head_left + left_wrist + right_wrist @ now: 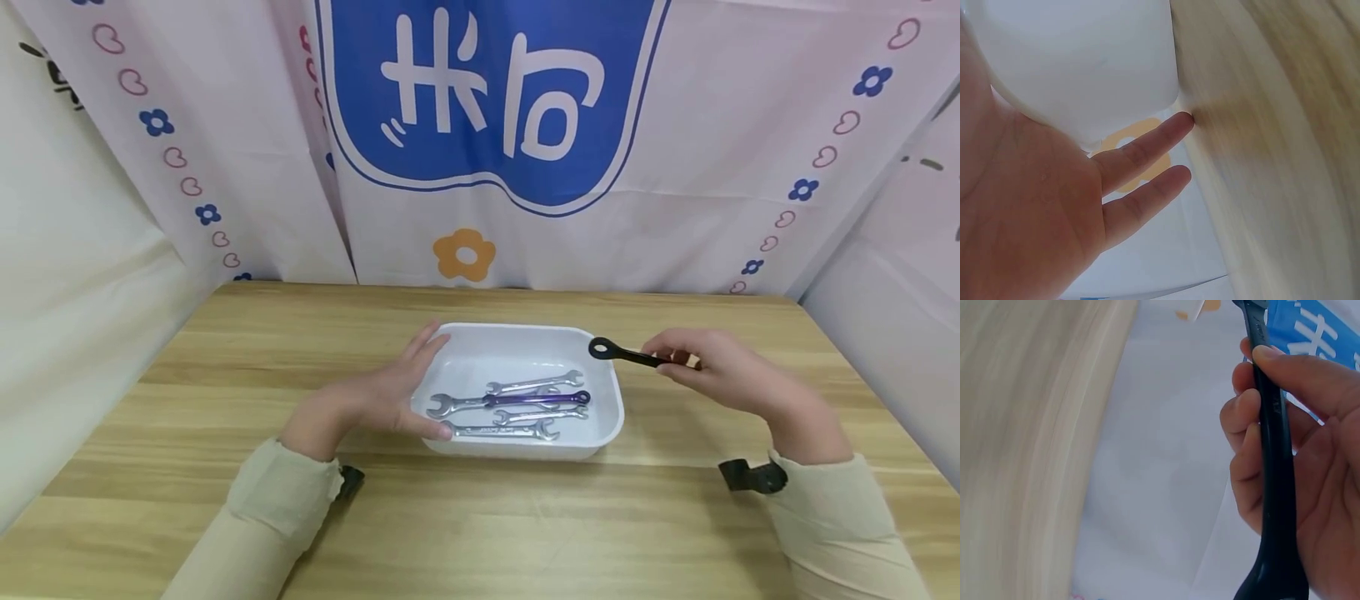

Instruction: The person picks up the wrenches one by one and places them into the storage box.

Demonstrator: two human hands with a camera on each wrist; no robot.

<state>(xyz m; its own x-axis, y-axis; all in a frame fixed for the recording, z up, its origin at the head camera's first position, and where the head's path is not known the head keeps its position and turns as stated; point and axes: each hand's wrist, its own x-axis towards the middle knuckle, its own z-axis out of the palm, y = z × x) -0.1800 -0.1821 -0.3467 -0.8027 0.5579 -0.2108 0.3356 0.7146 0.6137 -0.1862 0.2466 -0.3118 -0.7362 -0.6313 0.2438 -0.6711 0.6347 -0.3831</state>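
Note:
In the head view, a white plastic tray point(495, 348) sits mid-table. Several silver open-end wrenches point(498, 431) lie in it, with a purple wrench point(534, 400) across them. My left hand point(375, 398) spans the tray's left end, thumb over the near rim and fingers by the far left corner; the left wrist view shows two fingers point(1147, 203) stretched out straight beside the tray wall. Right of the tray, my right hand point(716, 367) pinches a black wrench point(636, 357) between thumb and fingers. Its ring end points left, over the tray's far right corner.
The wooden table point(495, 525) carries the tray. Behind it hangs a white curtain point(652, 250) with a blue emblem and flower prints; pale fabric point(82, 275) also closes off both sides. Dark straps point(752, 477) show near the sleeve cuffs.

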